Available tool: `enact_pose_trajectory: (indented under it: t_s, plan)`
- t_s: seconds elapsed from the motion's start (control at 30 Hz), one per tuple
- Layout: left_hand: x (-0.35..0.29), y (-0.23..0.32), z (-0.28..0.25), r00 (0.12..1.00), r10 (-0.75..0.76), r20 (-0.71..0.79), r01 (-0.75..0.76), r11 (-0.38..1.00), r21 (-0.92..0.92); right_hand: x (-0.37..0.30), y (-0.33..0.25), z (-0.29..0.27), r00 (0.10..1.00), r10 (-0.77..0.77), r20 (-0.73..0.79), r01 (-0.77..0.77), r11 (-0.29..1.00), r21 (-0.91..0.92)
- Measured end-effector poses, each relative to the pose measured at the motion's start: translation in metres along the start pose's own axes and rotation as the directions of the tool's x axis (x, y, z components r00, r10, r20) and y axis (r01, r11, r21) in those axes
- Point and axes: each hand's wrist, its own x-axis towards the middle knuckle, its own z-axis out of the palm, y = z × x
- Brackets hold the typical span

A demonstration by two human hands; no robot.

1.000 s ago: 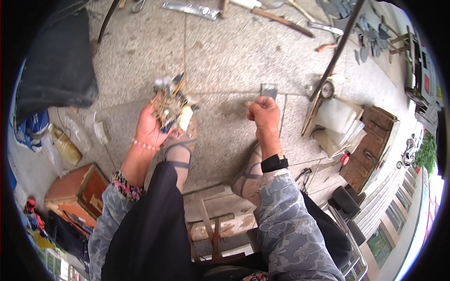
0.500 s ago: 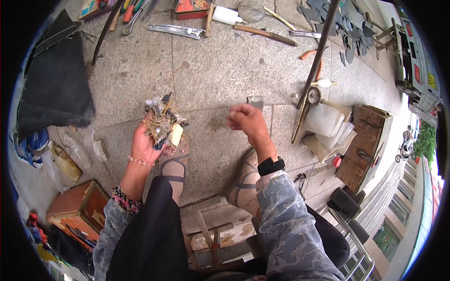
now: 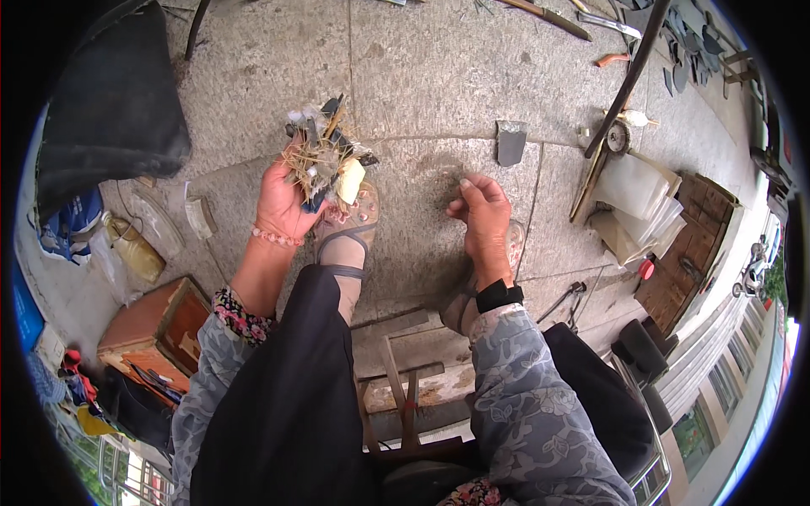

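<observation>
My left hand (image 3: 283, 204) is closed around the underside of a loose clump of debris (image 3: 319, 164). Straw-like bits, pale fluff, dark scraps and a cream-yellow chunk (image 3: 350, 180) make up this clump. It sits above my left sandalled foot (image 3: 344, 244). Over the paving to the right, my right hand (image 3: 487, 215) is curled, thumb and forefinger pinched together. Whether anything small is between those fingertips I cannot make out. A flat dark grey scrap (image 3: 510, 145) lies on the stone just beyond my right hand, apart from it.
A dark cloth sheet (image 3: 114, 110) lies at the left, above a wooden box (image 3: 139, 325). To the right are a slanting dark pole (image 3: 629, 80), pale sheets (image 3: 637, 198) and a wooden board (image 3: 688, 244). Far off lies a wooden-handled tool (image 3: 557, 18).
The view has shifted, with the ground lying higher in the picture. My right hand has drawn back toward me, away from the grey scrap. My left hand keeps its hold on the clump.
</observation>
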Motion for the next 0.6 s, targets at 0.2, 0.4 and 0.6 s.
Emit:
enact_pose_trajectory:
  t_s: [0.2, 0.4, 0.6]
  plan:
    - [-0.001, 0.0, 0.001, 1.0, 0.005, -0.025, -0.005, 1.0, -0.021, 0.012, 0.001, 0.004, 0.627, -0.778, 0.027, 0.521, 0.394, -0.757]
    - [0.001, -0.001, 0.008, 0.999, -0.002, 0.035, 0.003, 1.0, -0.028, -0.001, 0.009, 0.043, 0.584, -0.706, 0.401, 0.582, 0.02, -0.813]
    - [-0.005, 0.015, 0.002, 0.993, 0.024, 0.113, -0.012, 0.995, -0.102, -0.01, 0.023, 0.032, 0.589, -0.507, 0.63, 0.768, 0.109, -0.631]
